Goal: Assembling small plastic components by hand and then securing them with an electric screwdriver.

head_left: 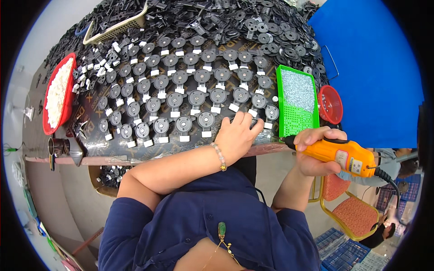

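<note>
My right hand (318, 149) is wrapped round an orange electric screwdriver (350, 156) with a black cord. Its dark tip points left, beside the near corner of a green tray (280, 108) that holds many small silvery screws. My left hand (237, 137) rests at the near edge of the table, its fingers bent over a black round part (257, 123) that is mostly covered by them. Several rows of such black discs with white blocks, like this disc part (206, 119), lie spread across the dark table to the left and beyond.
A red basket (71, 63) of white pieces stands at the left, with a metal cup (58, 147) near the edge. Loose black parts (217, 22) heap up at the back, around a beige basket (116, 30). A red bowl (339, 115) sits right of the tray.
</note>
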A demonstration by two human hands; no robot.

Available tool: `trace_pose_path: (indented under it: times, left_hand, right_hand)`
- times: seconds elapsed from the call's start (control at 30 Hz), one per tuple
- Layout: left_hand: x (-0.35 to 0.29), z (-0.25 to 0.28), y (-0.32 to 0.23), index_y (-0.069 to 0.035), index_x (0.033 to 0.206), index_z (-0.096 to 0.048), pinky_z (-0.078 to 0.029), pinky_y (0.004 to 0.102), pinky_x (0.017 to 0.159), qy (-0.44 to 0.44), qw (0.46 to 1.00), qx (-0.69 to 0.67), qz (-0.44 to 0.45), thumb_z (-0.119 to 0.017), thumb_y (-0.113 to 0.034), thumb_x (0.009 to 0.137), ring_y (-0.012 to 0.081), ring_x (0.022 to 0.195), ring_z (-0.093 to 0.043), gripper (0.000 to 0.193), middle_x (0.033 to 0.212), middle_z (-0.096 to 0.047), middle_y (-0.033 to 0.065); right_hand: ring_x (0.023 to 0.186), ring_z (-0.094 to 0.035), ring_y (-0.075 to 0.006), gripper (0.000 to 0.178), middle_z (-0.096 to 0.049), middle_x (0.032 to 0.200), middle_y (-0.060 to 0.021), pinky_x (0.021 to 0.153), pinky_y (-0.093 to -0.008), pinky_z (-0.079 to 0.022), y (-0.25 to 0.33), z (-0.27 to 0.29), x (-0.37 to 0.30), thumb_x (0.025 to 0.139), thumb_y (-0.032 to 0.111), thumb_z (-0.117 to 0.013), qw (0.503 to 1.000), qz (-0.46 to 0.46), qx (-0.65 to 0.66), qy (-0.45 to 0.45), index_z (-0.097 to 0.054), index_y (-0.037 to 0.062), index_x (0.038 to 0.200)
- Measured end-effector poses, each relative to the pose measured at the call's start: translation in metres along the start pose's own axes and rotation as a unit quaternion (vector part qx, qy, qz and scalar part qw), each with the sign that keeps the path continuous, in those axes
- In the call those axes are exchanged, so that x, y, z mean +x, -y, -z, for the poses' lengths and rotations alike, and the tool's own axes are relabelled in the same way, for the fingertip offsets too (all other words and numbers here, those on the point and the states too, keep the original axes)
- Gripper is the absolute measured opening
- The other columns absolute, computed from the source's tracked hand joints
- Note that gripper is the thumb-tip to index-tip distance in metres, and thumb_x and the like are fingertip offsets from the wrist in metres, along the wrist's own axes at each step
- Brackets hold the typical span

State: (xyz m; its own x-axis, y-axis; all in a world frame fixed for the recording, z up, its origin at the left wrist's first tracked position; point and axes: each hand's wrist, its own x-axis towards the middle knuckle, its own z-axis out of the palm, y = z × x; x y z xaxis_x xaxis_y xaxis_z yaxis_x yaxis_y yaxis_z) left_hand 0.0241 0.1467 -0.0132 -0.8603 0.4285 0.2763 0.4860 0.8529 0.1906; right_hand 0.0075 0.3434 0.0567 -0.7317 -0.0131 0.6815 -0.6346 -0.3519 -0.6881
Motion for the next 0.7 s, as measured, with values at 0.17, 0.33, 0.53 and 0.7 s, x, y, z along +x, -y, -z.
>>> trace_pose_path:
  times: [0.17, 0.33, 0.53, 0.7]
  left_hand:
    - [-0.037, 0.069, 0.029, -0.014, 0.137, -0.055, -0.048, 0.0412, 0.09, 0.073, 0.952, -0.297, -0.018, -0.068, -0.019, 0.09, 0.0329, 0.106, -0.055, 0.049, 0.112, -0.056, 0.013]
    - [-0.14, 0.151, 0.115, -0.009, 0.138, -0.056, -0.046, 0.0398, 0.099, 0.25, 0.834, -0.491, -0.022, -0.073, -0.022, 0.093, 0.0297, 0.117, -0.057, 0.05, 0.126, -0.061, 0.0121]
    - [-0.293, 0.179, 0.184, -0.007, 0.134, -0.06, -0.052, 0.0358, 0.09, 0.338, 0.716, -0.364, 0.491, -0.077, -0.015, 0.085, 0.021, 0.109, -0.063, 0.052, 0.122, -0.065, 0.0117]
    - [-0.361, 0.15, 0.206, -0.005, 0.128, -0.065, -0.054, 0.037, 0.085, 0.271, 0.831, -0.006, 0.486, -0.074, -0.02, 0.088, 0.028, 0.101, -0.068, 0.043, 0.114, -0.071, 0.0142]
  right_hand:
    - [0.057, -0.056, -0.0187, 0.078, -0.059, 0.085, -0.011, 0.052, -0.0324, -0.048, 0.003, 0.007, 0.009, 0.085, 0.075, -0.06, 1.0, 0.015, 0.018, -0.004, -0.051, 0.0075, 0.123]
    - [0.061, -0.057, -0.0183, 0.077, -0.06, 0.087, -0.0099, 0.056, -0.033, -0.047, 0.0, 0.024, 0.011, 0.082, 0.075, -0.064, 0.999, -0.014, 0.015, -0.026, -0.055, 0.0117, 0.124]
    - [0.067, -0.059, -0.0191, 0.075, -0.062, 0.091, -0.0102, 0.064, -0.0344, -0.049, -0.011, 0.046, 0.016, 0.085, 0.074, -0.062, 0.999, -0.029, -0.011, -0.036, -0.055, 0.0103, 0.124]
    - [0.066, -0.059, -0.0195, 0.073, -0.062, 0.09, -0.0107, 0.064, -0.0345, -0.05, -0.021, 0.024, 0.023, 0.086, 0.072, -0.062, 0.999, -0.038, 0.007, -0.018, -0.054, 0.0101, 0.124]
